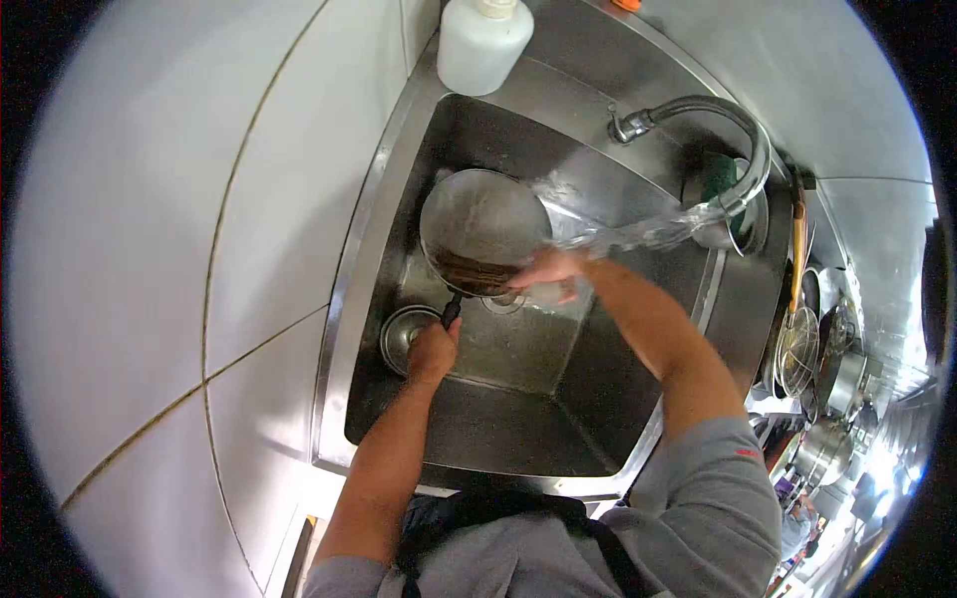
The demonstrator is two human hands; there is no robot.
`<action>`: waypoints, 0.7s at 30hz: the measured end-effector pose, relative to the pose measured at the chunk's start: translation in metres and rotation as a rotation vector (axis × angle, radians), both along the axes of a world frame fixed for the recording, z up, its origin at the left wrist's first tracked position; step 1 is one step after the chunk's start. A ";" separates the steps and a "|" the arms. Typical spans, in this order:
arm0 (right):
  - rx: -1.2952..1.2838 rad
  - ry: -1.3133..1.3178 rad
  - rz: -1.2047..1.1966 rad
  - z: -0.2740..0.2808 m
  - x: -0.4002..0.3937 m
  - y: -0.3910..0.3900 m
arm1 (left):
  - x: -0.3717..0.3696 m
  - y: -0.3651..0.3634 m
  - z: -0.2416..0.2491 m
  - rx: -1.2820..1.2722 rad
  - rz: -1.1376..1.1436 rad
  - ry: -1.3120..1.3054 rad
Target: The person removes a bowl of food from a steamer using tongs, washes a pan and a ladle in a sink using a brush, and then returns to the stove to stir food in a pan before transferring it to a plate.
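A round frying pan (485, 221) with a black handle is tilted inside the steel sink. My left hand (433, 349) is closed around its handle. At the pan's lower right edge is my right hand (550, 271), fingers stretched toward the pan and slightly blurred; I see nothing held in them. Water (648, 235) runs from the curved faucet (755, 149) and splashes by the pan's right side, just above my right hand. A small metal bowl (397, 341) rests on the sink floor beside my left hand, partly covered by it.
The steel sink (588, 439) has raised walls all round. A white plastic bottle (483, 45) stands on its back left ledge. Right of the faucet are a metal bowl with a green scouring pad (718, 177) and several strainers and pans (797, 349). A tiled wall (269, 239) borders the left.
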State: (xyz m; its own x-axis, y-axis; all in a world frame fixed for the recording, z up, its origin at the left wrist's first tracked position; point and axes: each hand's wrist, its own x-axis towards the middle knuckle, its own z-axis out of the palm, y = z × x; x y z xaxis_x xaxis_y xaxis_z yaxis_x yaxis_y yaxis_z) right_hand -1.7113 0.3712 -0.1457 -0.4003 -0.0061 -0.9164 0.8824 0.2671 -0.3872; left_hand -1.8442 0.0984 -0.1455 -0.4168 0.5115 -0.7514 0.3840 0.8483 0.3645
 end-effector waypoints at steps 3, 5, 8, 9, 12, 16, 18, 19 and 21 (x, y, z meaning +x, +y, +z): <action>0.422 -0.023 0.325 -0.016 -0.001 0.018 | 0.003 -0.002 -0.009 0.028 -0.023 -0.015; 0.862 0.190 0.490 -0.031 -0.005 0.019 | 0.014 -0.005 -0.023 0.048 -0.023 -0.028; 0.837 0.287 0.595 -0.023 -0.036 0.004 | 0.010 -0.004 -0.010 -0.004 -0.008 -0.025; 0.739 0.372 0.634 -0.018 -0.040 0.000 | 0.005 0.001 -0.005 -0.040 -0.003 -0.011; 0.224 0.343 0.498 0.009 -0.032 0.013 | 0.001 -0.002 -0.014 -0.059 0.021 -0.010; 0.466 0.406 0.409 -0.013 0.005 0.054 | 0.002 -0.006 -0.018 -0.021 0.021 -0.014; 0.870 0.338 0.496 -0.029 -0.016 0.041 | 0.005 -0.006 -0.028 0.039 -0.025 0.041; 1.027 0.226 0.546 -0.028 -0.034 0.027 | 0.003 -0.002 -0.022 0.046 -0.029 0.039; 0.925 0.211 0.465 -0.007 -0.049 -0.004 | -0.006 0.000 -0.001 -0.028 -0.014 0.061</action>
State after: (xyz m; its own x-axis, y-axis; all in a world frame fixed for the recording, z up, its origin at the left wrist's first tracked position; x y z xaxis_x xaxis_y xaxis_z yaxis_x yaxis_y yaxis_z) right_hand -1.7598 0.3673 -0.1529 -0.6896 0.4658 -0.5545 0.5561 0.8311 0.0065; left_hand -1.8504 0.0987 -0.1464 -0.4548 0.4971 -0.7390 0.4165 0.8521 0.3168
